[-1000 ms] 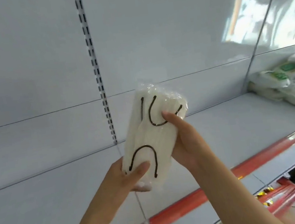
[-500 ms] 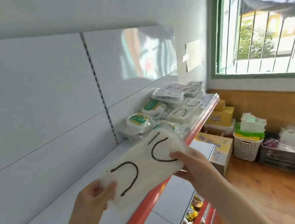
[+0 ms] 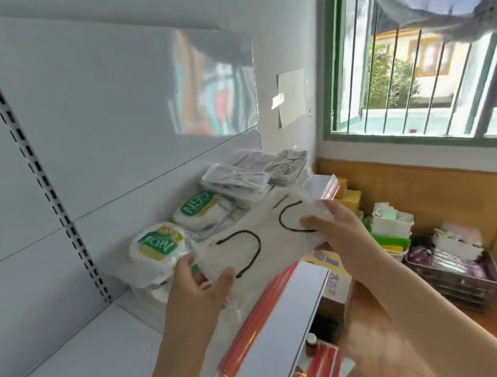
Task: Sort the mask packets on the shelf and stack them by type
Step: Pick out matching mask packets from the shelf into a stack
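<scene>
In the head view, a soft white mask packet [image 3: 258, 244] in clear crinkled plastic sits at the centre of the frame, held level above the front edge of the shelf [image 3: 75, 372], its black ear loops showing as two curved lines through the wrap. The left hand [image 3: 197, 288] grips the packet's near-left end, thumb curled over the top and fingers tucked beneath; the right hand [image 3: 336, 233] pinches the far-right end, thumb on top and fingers wrapped under the film. The shelf is smooth, glossy white metal with an orange-red plastic price strip [image 3: 249, 341] running along its lip, and a slotted upright [image 3: 29, 161] with a row of dark rectangular holes climbs the white back panel at the left. Just behind the held packet, towards mid-frame, lie rounded, puffy white packets with green labels [image 3: 159, 245], stacked beside a second one of the same kind [image 3: 199, 209]. Farther back sit flat, clear-wrapped grey packets [image 3: 239, 180] piled in a loose heap near the shelf's end. At the upper right, a green-framed window [image 3: 415, 69] with thin bars; at the lower right, a metal tray [image 3: 456, 267] of flat packets on a wooden floor, beside a white slatted basket [image 3: 390, 232].
</scene>
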The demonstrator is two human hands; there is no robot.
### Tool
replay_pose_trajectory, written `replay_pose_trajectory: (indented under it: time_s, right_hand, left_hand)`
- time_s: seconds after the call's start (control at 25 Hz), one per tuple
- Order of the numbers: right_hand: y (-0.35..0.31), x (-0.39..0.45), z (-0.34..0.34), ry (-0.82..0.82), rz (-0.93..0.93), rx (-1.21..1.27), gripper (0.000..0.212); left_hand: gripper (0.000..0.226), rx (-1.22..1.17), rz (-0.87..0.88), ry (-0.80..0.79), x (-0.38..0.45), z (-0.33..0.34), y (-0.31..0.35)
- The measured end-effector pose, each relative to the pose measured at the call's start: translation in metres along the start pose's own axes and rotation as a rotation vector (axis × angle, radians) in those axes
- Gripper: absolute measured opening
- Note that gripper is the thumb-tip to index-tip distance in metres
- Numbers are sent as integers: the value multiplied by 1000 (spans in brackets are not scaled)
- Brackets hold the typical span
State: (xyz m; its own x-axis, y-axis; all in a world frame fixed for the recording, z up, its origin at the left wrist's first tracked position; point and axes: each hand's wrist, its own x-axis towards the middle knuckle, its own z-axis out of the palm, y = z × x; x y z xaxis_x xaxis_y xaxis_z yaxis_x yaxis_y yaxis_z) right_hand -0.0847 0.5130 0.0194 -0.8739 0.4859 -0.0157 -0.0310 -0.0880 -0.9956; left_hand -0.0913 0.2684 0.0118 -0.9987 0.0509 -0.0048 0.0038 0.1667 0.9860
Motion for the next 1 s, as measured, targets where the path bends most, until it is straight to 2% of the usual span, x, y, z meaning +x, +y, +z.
replay_pose_trajectory:
  time_s: [0.08, 0.16, 0.2, 0.28, 0.36, 0.44, 0.56, 0.6, 0.72, 0.88, 1.0]
  right_hand:
    - [-10, 66, 0, 1, -28, -43, 39]
    - [-13, 125, 4, -21, -23, -154, 40]
    - [-10, 149, 7, -51, -9, -270, 44]
    - [0, 187, 9, -124, -60, -697, 54]
    - [13, 213, 5, -164, -314, -1092, 69]
    - [19, 226, 3, -287, -616, -1231, 69]
    - [37, 236, 8, -655, -783, -1307, 64]
    - [47, 239, 7, -702, -812, -1287, 63]
    - [73, 250, -4, -634, -950, -1099, 56]
    - [85, 264, 1, -566, -1128, -1005, 53]
    - [76, 271, 12, -591, -1164, -1057, 52]
  left_hand:
    - [72, 80, 122, 79, 34, 25, 1]
    - [68, 359, 359, 198, 62, 55, 1]
    - [62, 486, 457, 201, 75, 72, -1]
    - [57, 704, 498, 113, 97, 106, -3]
    - [62, 948, 431, 74, 116, 134, -10]
    - [70, 1139, 371, 132, 133, 155, -12]
    - [86, 1275, 131, 102, 145, 187, -18]
    - [93, 1265, 100, 94, 146, 191, -19]
    - [111, 1249, 135, 139, 140, 198, -33]
    - [112, 1351, 91, 157, 141, 206, -41]
    - [105, 1358, 9, 122, 143, 198, -41]
